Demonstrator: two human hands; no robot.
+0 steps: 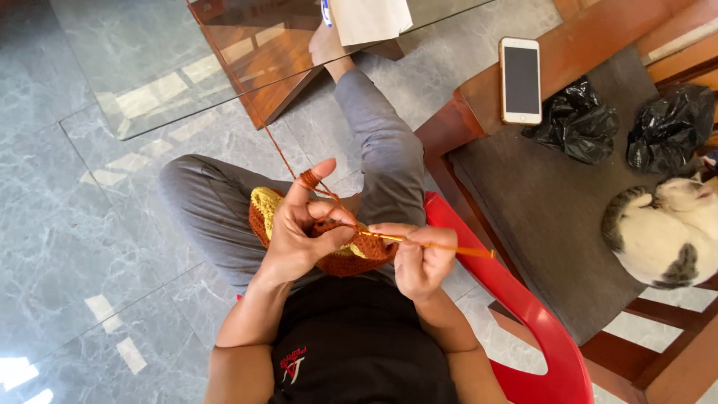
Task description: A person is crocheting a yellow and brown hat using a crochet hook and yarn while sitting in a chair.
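Observation:
My left hand (pixel 301 224) grips a round crocheted piece (pixel 334 262) in rust-brown and yellow, resting on my lap. Rust-brown yarn (pixel 278 150) is wound around my raised left forefinger and runs up toward the glass table. My right hand (pixel 420 258) pinches an orange crochet hook (pixel 441 245) whose tip enters the piece's edge between the two hands. I sit in a red plastic chair (pixel 523 314) with grey trousers and a black shirt.
A wooden seat with a dark cushion (pixel 538 202) stands to the right, bearing a white phone (pixel 520 80), two black plastic bags (pixel 580 123) and a curled white-and-grey cat (pixel 662 232). A glass-topped table (pixel 224 52) lies ahead over the grey marble floor.

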